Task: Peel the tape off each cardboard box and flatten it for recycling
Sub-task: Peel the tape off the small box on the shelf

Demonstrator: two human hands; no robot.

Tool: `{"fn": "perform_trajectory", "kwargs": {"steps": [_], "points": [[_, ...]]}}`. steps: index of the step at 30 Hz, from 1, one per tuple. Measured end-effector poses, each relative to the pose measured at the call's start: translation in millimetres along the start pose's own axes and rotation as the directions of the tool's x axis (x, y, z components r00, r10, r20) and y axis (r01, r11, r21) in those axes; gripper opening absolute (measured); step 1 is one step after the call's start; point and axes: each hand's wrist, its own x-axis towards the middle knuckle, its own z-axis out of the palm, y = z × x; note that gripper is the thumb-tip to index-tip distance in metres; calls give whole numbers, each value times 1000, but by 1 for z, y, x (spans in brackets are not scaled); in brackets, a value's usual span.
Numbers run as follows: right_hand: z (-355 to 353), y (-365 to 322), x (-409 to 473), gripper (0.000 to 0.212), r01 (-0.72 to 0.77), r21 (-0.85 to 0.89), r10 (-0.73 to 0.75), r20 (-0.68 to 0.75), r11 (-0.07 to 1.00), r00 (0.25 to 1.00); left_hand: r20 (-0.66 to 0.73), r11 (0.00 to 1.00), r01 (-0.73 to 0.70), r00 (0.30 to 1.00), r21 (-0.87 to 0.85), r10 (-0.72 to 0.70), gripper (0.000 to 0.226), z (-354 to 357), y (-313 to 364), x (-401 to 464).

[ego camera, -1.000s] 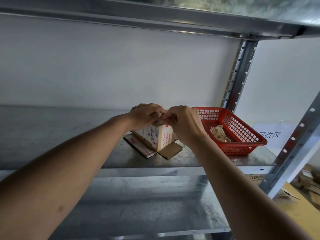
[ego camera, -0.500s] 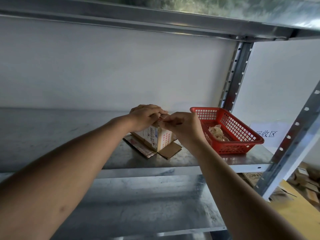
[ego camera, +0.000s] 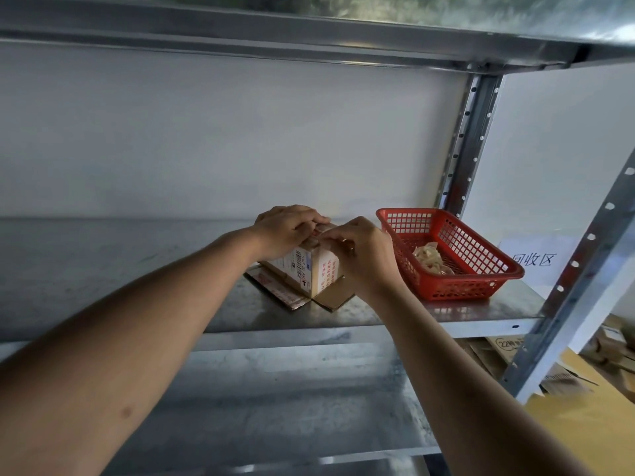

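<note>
1. Cardboard box (ego camera: 311,269) is your landmark: it stands upright on the metal shelf (ego camera: 144,269), with its bottom flaps splayed flat beneath it and the red basket (ego camera: 481,269) just to its right.
2. Your left hand (ego camera: 287,230) lies over the box's top with fingers curled down round the far edge, clamping it to the shelf. Your right hand (ego camera: 359,250) sits at the box's top right corner, fingers bunched as if pinching a tape end; the pinch itself is hidden, so I cannot tell whether any tape is actually caught.
3. The two hands meet above the box, touching or nearly so.
4. For this step, judging from the grip: press down firmly with the left hand so the light box does not lift or skid on the smooth steel. Draw the tape back low and slowly along the seam, not straight up, so it comes off in one strip and does not tear the paper face.
5. The box is small, squarish, brown corrugated board, with a white barcode label (ego camera: 302,267) on its near face and red print on the face to the right.
6. The shelf under the box is dull, mottled galvanised sheet.
7. The basket is rigid plastic mesh; a crumpled pale wad (ego camera: 427,257) lies in it, probably peeled tape, so drop yours there.
</note>
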Motion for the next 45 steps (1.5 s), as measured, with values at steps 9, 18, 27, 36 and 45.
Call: {"fn": "perform_trajectory", "kwargs": {"steps": [9,18,27,36,45], "points": [[4,2,-5,29,-185,377,119,192,908,974,-35,1000,10,999,-17,-11,44,3,-2,1],[-2,1,6,28,-356,635,264,239,685,934,-29,999,34,999,26,-33,40,5,-3,3],[6,5,6,16,-147,254,126,97,956,987,-46,1000,31,998,3,-31,40,5,-2,3],[9,8,3,14,343,94,-345,9,935,938,1,999,32,999,14,-32,37,1,6,1],[16,20,-5,15,38,389,-89,114,920,990,-74,999,43,996,-26,-45,39,7,0,4]]}}
